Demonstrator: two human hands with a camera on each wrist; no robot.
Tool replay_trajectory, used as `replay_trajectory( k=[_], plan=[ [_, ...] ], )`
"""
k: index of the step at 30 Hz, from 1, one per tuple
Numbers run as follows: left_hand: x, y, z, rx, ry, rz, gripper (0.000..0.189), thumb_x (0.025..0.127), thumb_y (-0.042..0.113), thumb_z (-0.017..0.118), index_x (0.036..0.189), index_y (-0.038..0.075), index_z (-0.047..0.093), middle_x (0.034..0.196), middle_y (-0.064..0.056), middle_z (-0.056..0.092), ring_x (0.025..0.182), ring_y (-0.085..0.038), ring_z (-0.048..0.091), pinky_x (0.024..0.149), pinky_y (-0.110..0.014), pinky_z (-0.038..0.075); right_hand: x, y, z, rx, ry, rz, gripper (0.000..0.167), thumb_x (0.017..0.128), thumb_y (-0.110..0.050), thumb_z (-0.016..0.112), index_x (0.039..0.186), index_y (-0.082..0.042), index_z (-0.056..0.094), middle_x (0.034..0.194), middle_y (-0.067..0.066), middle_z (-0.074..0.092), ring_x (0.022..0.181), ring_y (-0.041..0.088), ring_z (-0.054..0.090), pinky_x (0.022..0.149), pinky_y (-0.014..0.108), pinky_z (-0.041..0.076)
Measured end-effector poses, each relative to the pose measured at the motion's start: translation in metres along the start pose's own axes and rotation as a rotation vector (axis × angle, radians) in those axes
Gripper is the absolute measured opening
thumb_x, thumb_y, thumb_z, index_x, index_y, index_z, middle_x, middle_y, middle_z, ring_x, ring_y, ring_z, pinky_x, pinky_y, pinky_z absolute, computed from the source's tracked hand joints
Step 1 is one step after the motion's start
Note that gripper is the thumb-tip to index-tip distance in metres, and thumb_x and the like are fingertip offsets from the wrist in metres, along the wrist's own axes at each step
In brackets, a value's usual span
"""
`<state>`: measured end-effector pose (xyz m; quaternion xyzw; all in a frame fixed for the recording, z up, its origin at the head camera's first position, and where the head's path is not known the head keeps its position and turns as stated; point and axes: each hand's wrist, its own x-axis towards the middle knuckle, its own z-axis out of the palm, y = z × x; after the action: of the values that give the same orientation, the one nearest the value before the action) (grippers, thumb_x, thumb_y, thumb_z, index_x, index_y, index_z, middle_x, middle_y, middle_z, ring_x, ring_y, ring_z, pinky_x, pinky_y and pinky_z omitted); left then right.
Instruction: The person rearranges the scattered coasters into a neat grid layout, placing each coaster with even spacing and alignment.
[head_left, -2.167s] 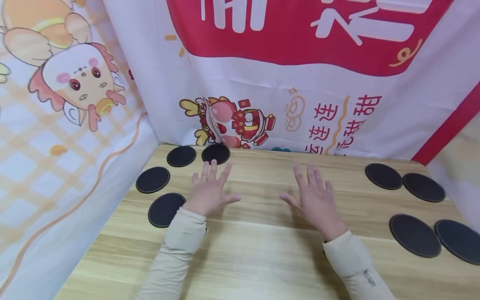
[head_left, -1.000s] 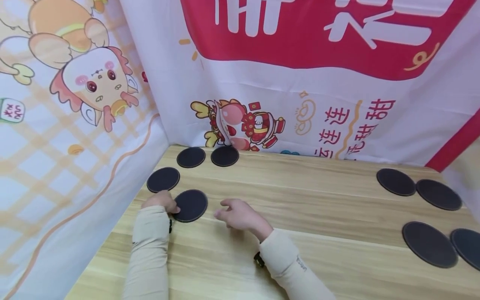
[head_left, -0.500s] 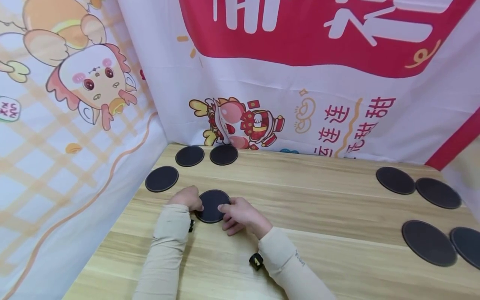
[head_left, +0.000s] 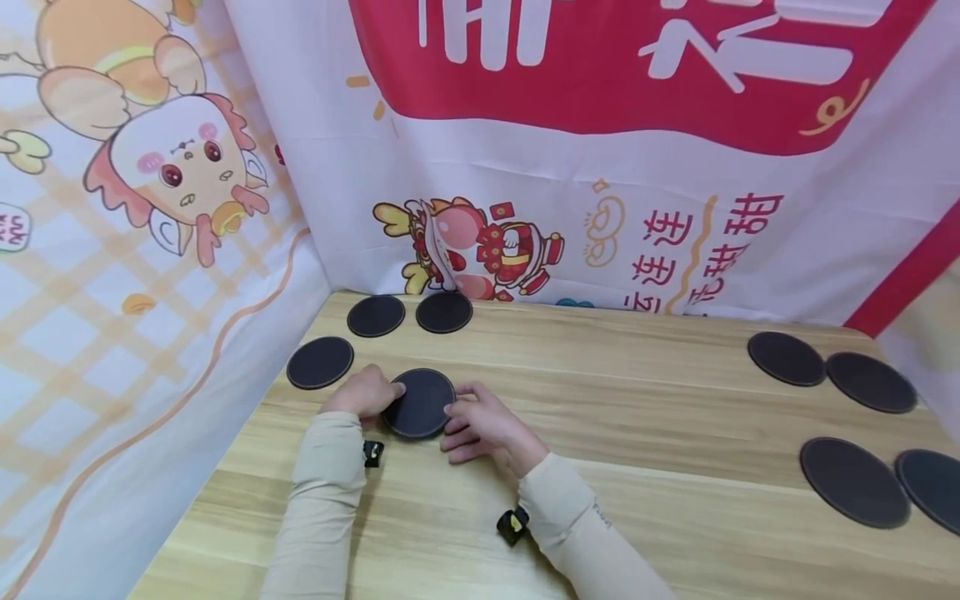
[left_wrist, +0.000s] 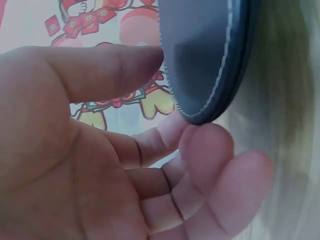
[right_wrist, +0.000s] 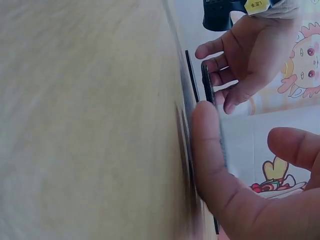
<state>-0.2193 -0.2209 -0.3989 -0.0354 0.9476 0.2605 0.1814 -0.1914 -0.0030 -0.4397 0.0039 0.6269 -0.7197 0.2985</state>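
A round black leather coaster [head_left: 420, 403] with a stitched rim is tilted up between the two hands. My left hand [head_left: 365, 392] pinches its left edge, thumb on the upper face and fingertips under the rim. In the left wrist view, the coaster [left_wrist: 200, 60] stands against the thumb and bent fingers. My right hand [head_left: 483, 423] is at the coaster's right edge, its thumb tip overlapping the rim in the head view. From the right wrist, the right forefinger [right_wrist: 212, 155] is stretched out in front of the coaster, and the right thumb is spread away from it.
Three more black coasters lie at the left, one [head_left: 320, 362] near the left hand and two [head_left: 444, 312] by the back edge. Several others [head_left: 855, 482] lie at the right of the wooden table [head_left: 600, 533]. Printed cloths [head_left: 480, 167] hang behind and at the left.
Both hands came from spread above the table to the near-left coaster. The left hand slid it right, and the coaster is now lifted and tilted, with the right hand at its edge.
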Motion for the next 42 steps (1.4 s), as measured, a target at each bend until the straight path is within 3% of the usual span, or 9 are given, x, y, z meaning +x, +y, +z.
replay_trajectory(
  k=[2,5,12,16,20,28,34,38,42],
  plan=[
    [0.001,-0.001,-0.001,-0.034,-0.004,0.017,0.040,0.103,0.026,0.053,0.068,0.005,0.055,0.053,-0.006,0.052,0.040,-0.016,0.047,0.041,-0.026,0.038,0.001,0.000,0.000,0.028,0.015,-0.009,0.047,0.098,-0.009,0.057,0.140,-0.009,0.036,0.100,0.028,0.064,0.073,0.033,0.071,0.063,0.045,0.060],
    [0.002,-0.001,-0.001,-0.042,0.014,0.068,0.036,0.103,0.024,0.053,0.070,0.008,0.051,0.060,-0.004,0.051,0.047,-0.017,0.048,0.046,-0.027,0.039,0.001,-0.002,0.001,0.051,0.034,-0.039,0.042,0.098,-0.003,0.054,0.135,-0.010,0.035,0.090,0.026,0.066,0.064,0.027,0.069,0.059,0.042,0.060],
    [0.001,0.006,-0.005,-0.061,0.125,0.194,0.018,0.102,0.021,0.057,0.100,0.003,0.058,0.091,-0.011,0.062,0.082,-0.026,0.059,0.076,-0.040,0.047,0.002,-0.013,-0.003,0.009,0.102,-0.197,0.034,0.100,0.002,0.049,0.128,-0.006,0.032,0.082,0.031,0.066,0.054,0.022,0.065,0.053,0.036,0.059],
    [0.001,0.017,-0.009,-0.186,0.139,0.252,0.021,0.102,0.017,0.057,0.115,0.001,0.057,0.092,-0.012,0.064,0.079,-0.029,0.063,0.073,-0.040,0.050,-0.001,-0.024,-0.016,0.019,0.128,-0.256,0.034,0.100,0.003,0.048,0.129,-0.005,0.033,0.083,0.032,0.066,0.055,0.022,0.065,0.055,0.037,0.059],
    [0.004,0.034,-0.013,-0.348,0.082,0.327,0.030,0.103,0.014,0.056,0.129,-0.001,0.052,0.088,-0.013,0.062,0.069,-0.028,0.063,0.065,-0.038,0.054,-0.006,-0.036,-0.030,0.023,0.183,-0.318,0.040,0.099,0.004,0.049,0.135,-0.005,0.036,0.085,0.034,0.066,0.057,0.022,0.066,0.058,0.038,0.060],
    [0.017,0.066,-0.010,-0.483,0.028,0.407,0.047,0.103,0.010,0.056,0.147,0.004,0.044,0.082,-0.014,0.060,0.066,-0.023,0.062,0.068,-0.034,0.055,-0.017,-0.049,-0.058,0.019,0.196,-0.383,0.057,0.098,0.007,0.050,0.152,-0.008,0.037,0.082,0.029,0.067,0.061,0.023,0.068,0.072,0.057,0.058],
    [0.028,0.078,0.010,-0.679,-0.032,0.472,0.063,0.101,0.001,0.056,0.158,0.013,0.032,0.080,-0.018,0.062,0.061,-0.021,0.060,0.064,-0.032,0.055,-0.020,-0.054,-0.081,-0.001,0.179,-0.387,0.061,0.098,0.004,0.049,0.155,-0.008,0.032,0.079,0.024,0.069,0.062,0.022,0.069,0.069,0.048,0.060],
    [0.039,0.086,0.021,-0.702,-0.065,0.513,0.064,0.101,-0.001,0.056,0.159,0.013,0.032,0.075,-0.014,0.063,0.057,-0.015,0.057,0.060,-0.029,0.053,-0.022,-0.057,-0.097,-0.042,0.197,-0.370,0.057,0.101,0.001,0.049,0.154,-0.008,0.033,0.078,0.024,0.068,0.060,0.021,0.068,0.064,0.043,0.061],
    [0.045,0.091,0.029,-0.698,-0.068,0.511,0.064,0.100,-0.003,0.056,0.158,0.010,0.033,0.074,-0.019,0.062,0.056,-0.014,0.056,0.058,-0.027,0.051,-0.023,-0.058,-0.108,-0.117,0.189,-0.312,0.058,0.104,-0.002,0.049,0.157,-0.012,0.028,0.074,0.020,0.068,0.057,0.021,0.067,0.059,0.040,0.060]
  ],
)
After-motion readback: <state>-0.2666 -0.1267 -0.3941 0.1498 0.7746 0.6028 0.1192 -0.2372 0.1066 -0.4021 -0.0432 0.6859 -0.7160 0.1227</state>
